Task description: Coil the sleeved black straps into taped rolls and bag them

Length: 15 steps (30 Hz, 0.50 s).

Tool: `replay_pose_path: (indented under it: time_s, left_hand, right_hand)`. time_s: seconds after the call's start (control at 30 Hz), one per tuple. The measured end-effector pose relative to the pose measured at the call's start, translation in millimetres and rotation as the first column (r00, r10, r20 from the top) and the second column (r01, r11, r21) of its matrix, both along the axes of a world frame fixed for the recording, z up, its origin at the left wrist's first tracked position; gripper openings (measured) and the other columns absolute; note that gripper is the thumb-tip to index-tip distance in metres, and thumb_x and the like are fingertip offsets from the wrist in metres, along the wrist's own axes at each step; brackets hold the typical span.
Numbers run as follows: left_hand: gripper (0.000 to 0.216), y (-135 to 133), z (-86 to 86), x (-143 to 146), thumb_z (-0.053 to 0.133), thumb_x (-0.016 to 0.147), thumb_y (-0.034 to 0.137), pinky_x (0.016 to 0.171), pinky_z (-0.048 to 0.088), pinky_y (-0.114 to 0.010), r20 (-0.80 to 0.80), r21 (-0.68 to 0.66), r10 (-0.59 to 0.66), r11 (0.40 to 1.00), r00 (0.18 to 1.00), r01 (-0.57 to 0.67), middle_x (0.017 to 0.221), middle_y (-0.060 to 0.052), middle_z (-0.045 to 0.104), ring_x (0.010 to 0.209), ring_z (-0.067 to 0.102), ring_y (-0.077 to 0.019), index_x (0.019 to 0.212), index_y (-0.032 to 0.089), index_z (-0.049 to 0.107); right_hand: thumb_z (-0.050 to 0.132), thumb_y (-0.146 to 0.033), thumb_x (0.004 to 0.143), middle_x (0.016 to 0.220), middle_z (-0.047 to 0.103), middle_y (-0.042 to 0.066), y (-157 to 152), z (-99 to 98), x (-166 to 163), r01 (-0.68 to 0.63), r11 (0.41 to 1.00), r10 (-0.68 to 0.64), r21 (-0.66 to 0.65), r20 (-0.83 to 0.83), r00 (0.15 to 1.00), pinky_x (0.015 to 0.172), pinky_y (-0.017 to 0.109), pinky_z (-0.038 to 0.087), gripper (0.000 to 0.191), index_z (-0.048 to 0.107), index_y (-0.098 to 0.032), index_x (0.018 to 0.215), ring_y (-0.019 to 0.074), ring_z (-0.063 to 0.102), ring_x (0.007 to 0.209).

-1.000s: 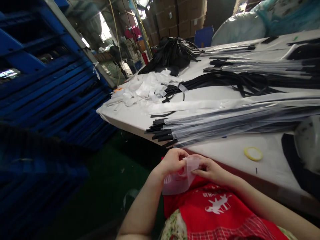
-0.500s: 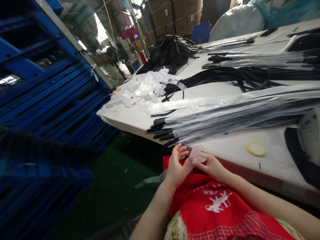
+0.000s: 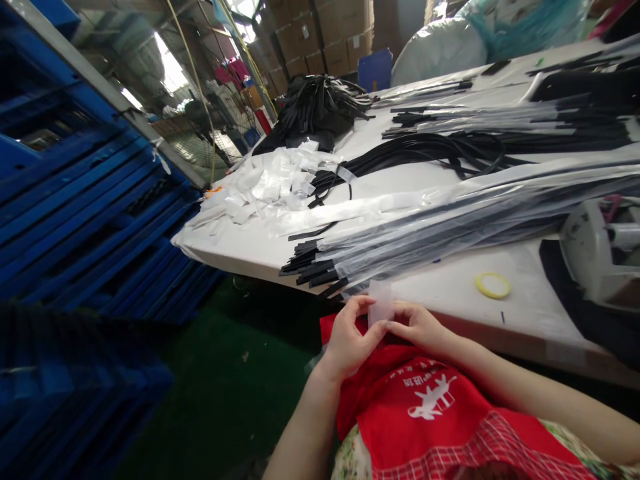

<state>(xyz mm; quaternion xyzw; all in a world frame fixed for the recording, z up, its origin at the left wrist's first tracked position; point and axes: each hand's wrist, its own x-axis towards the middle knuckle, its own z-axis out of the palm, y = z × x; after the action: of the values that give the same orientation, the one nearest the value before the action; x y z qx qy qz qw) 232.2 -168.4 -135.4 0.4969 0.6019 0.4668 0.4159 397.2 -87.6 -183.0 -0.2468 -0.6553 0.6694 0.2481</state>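
Observation:
In front of the red apron, a translucent plastic strip (image 3: pixel 381 301) stands between my two hands. My left hand (image 3: pixel 353 337) pinches its left side, fingers curled round the edge. On the other side, my right hand (image 3: pixel 415 325) grips the strip between thumb and fingers. The strip's lower part is mostly hidden behind the hands. Just beyond them, a bundle of black strips in clear plastic sleeves (image 3: pixel 400 250) lies along the table edge, black ends pointing left.
On the white table (image 3: pixel 240 250) are a heap of clear plastic pieces (image 3: pixel 273 180), loose black strips (image 3: pixel 320 110) and a yellow tape ring (image 3: pixel 493 285). A grey-white tape dispenser (image 3: pixel 595 247) stands at the right. Stacked blue pallets (image 3: pixel 95 220) fill the left side.
The plastic strip now stands more upright between the hands, and the left fingers have closed onto it. Its loose tail at lower left has mostly gone from sight. The view has shifted right.

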Motion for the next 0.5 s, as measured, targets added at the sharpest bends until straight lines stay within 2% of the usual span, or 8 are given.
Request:
replay_pose_path:
  time_s: [0.13,0.2,0.27,0.37,0.5]
  left_hand:
    - [0.039,10,-11.9,5,0.077,0.074,0.026,0.08,0.055,-0.031,0.146,-0.05,0.164,0.986,0.976,-0.158,0.094,-0.007,0.07,0.086,0.069,-0.0196,0.106,0.018,0.056]
    - [0.031,13,-14.4,6,0.076,0.074,0.026,0.074,0.054,-0.028,0.168,-0.059,0.201,0.979,0.965,-0.194,0.085,-0.004,0.07,0.079,0.068,-0.0176,0.099,0.017,0.059]
    - [0.023,13,-15.5,7,0.075,0.075,0.03,0.075,0.054,-0.028,0.148,-0.057,0.214,0.977,0.966,-0.208,0.083,-0.004,0.07,0.077,0.067,-0.0172,0.09,0.017,0.063]
    - [0.025,12,-16.6,6,0.075,0.077,0.034,0.085,0.054,-0.032,0.164,-0.024,0.162,0.987,0.973,-0.16,0.095,-0.008,0.072,0.088,0.068,-0.0199,0.092,0.016,0.068]
    - [0.029,12,-16.1,3,0.074,0.08,0.037,0.095,0.052,-0.037,0.187,-0.031,-0.028,0.999,0.982,0.034,0.109,-0.01,0.072,0.101,0.067,-0.0236,0.101,0.017,0.071]
  right_hand:
    - [0.064,-0.042,0.085,0.096,0.074,0.007,-1,0.8,-2,-0.016,1.0,0.016,0.005,-0.032,0.999,0.082,0.034,0.056,0.028,0.073,-0.016,0.089,0.0225,0.067,0.09]
    - [0.064,-0.042,0.085,0.097,0.074,0.008,-2,0.3,-2,-0.013,1.0,0.013,0.003,-0.032,0.999,0.084,0.035,0.056,0.029,0.073,-0.016,0.094,0.0231,0.068,0.091]
    - [0.065,-0.043,0.084,0.096,0.075,0.008,-2,-0.5,-3,0.025,1.0,-0.025,0.005,-0.014,1.0,0.083,0.036,0.056,0.031,0.073,-0.016,0.096,0.0229,0.068,0.09]
    - [0.064,-0.047,0.085,0.095,0.075,0.007,-2,-1.3,-3,0.078,0.996,-0.078,0.041,-0.005,0.997,0.084,0.036,0.056,0.033,0.074,-0.017,0.094,0.0224,0.068,0.088]
    - [0.06,-0.049,0.088,0.088,0.075,0.006,0,-2.1,-3,0.082,0.988,-0.084,0.13,0.011,0.996,0.079,0.033,0.056,0.035,0.075,-0.018,0.085,0.021,0.067,0.082]
